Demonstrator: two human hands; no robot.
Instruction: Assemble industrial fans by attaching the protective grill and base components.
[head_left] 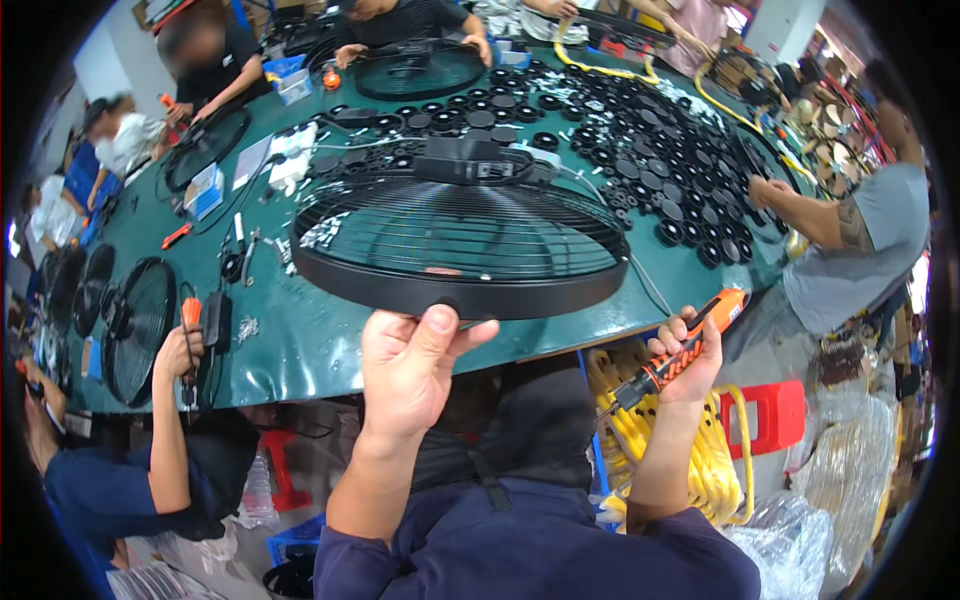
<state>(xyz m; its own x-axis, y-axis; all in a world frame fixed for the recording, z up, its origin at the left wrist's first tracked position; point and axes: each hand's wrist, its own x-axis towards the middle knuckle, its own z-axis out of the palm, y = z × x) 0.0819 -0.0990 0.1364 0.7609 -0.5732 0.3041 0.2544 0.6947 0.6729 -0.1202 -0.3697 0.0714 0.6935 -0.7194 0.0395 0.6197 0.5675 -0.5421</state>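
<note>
My left hand [408,370] grips the near rim of a round black fan guard [460,295], thumb on the outside of the rim. The guard is held up over the table's near edge, its wire bars on top. A black box-shaped housing [465,165] sits at its far side, and the guard hides part of the tabletop. To the right, beyond the table edge, my right hand [692,362] is wrapped around an orange and black power screwdriver [722,310]. Its thin bit points down and to the left, apart from the guard.
Many black round parts [690,180] cover the right of the green table [310,350]. Co-workers work around it; one hand [180,352] on the left holds another screwdriver. Fan guards [140,330] lean there. Coiled yellow hose-like material [640,450] and a red stool [775,418] stand lower right.
</note>
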